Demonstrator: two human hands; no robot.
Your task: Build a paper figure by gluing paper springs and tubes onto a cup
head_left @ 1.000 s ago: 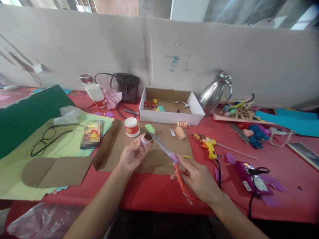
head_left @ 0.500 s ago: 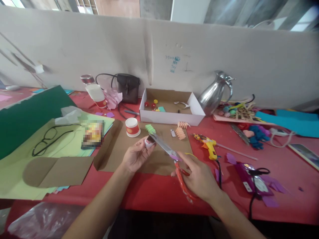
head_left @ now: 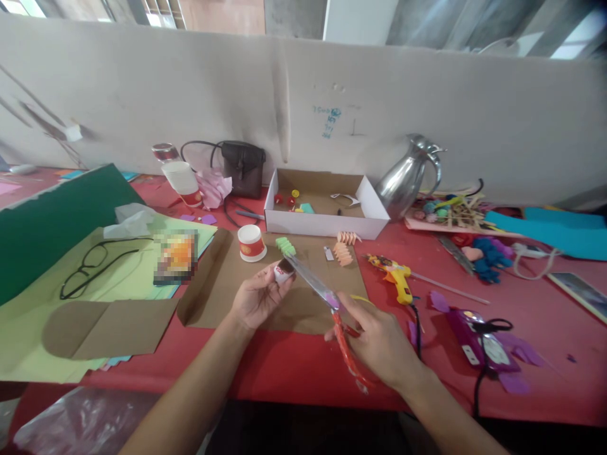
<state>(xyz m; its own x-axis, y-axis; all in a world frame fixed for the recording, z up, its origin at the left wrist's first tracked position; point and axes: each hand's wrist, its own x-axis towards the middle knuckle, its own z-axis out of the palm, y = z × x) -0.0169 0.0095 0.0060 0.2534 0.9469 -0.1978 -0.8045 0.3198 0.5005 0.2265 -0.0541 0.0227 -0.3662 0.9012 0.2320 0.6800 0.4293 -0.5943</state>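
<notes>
My left hand (head_left: 258, 297) is closed round a small white and red paper cup (head_left: 281, 272), held above a brown cardboard sheet (head_left: 222, 278). My right hand (head_left: 379, 341) grips red-handled scissors (head_left: 327, 303). Their long blades point up and left, and the tips meet the cup's rim. Just beyond the hands, a second small red and white cup (head_left: 251, 242) stands upside down on the cardboard. A folded green paper piece (head_left: 285, 246) and folded orange paper pieces (head_left: 344, 251) lie near it.
A yellow glue gun (head_left: 397, 279) lies right of the cardboard, its cord trailing toward me. Behind stand an open white box (head_left: 325, 203), a steel jug (head_left: 408, 175), a black bag (head_left: 244, 165) and stacked cups (head_left: 183, 177). Glasses (head_left: 88, 265) rest on green paper at left.
The cup and scissor tips have shifted slightly right and down. Both hands keep their grips.
</notes>
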